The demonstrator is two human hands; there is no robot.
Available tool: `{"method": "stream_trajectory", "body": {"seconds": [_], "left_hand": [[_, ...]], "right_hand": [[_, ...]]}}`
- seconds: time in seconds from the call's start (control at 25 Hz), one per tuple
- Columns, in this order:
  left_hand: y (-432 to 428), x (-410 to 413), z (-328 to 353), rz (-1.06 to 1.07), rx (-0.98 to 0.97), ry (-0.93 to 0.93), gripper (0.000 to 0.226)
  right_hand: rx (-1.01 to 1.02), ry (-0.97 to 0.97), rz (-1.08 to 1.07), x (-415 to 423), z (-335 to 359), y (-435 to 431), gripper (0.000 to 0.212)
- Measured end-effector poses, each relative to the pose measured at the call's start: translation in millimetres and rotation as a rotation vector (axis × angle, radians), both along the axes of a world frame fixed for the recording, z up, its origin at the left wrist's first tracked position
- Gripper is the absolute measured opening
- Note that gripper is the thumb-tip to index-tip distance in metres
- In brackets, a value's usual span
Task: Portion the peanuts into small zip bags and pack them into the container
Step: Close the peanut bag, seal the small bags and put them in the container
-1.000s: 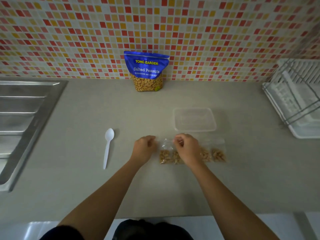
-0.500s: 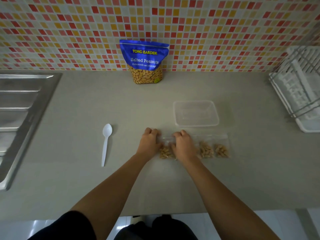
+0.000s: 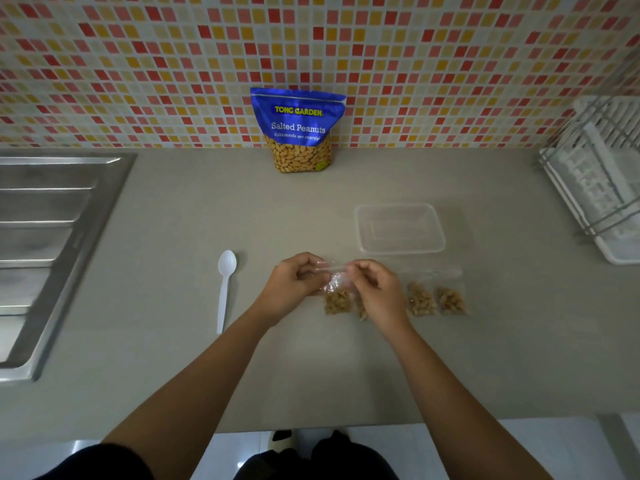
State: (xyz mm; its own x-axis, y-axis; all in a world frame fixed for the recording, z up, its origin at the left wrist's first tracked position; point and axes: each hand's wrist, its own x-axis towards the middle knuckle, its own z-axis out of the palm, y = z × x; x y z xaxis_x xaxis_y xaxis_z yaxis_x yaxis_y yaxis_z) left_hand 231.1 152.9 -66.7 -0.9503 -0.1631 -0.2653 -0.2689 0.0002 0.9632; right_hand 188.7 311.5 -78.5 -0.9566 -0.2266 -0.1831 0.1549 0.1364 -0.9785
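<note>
A small clear zip bag [image 3: 335, 296] with peanuts in its bottom sits at the counter's middle. My left hand [image 3: 294, 285] pinches its top left corner and my right hand [image 3: 375, 289] pinches the top strip further right. Another filled bag lies partly hidden under my right hand. Two more filled zip bags [image 3: 420, 299] [image 3: 450, 299] lie to the right. An empty clear plastic container [image 3: 401, 228] stands just behind them. The blue salted peanuts pouch [image 3: 298, 131] stands upright against the tiled wall.
A white plastic spoon [image 3: 225, 289] lies left of my hands. A steel sink drainboard [image 3: 52, 237] fills the left side. A white dish rack [image 3: 599, 178] stands at the right. The counter's front edge runs close to my body.
My hands were pressing along the bag's top on the counter half a second ago. Now both hands pinch the bag's top, which is raised a little.
</note>
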Motion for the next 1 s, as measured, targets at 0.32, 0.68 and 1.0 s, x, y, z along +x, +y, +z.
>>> {"method": "stream_trajectory", "body": {"seconds": [0.32, 0.68, 1.0], "left_hand": [[-23.7, 1.6, 59.6, -0.229, -0.754, 0.309, 0.007], [-18.7, 4.6, 74.5, -0.175, -1.124, 0.397, 0.020], [-46.3, 16.4, 61.7, -0.208, -1.367, 0.581, 0.045]], "right_hand": [[-0.047, 0.075, -0.012, 19.3, 32.0, -24.0, 0.013], [0.114, 0.407, -0.150, 32.3, 54.6, -41.2, 0.010], [0.149, 0.477, -0.156, 35.8, 51.8, -51.2, 0.008]]}}
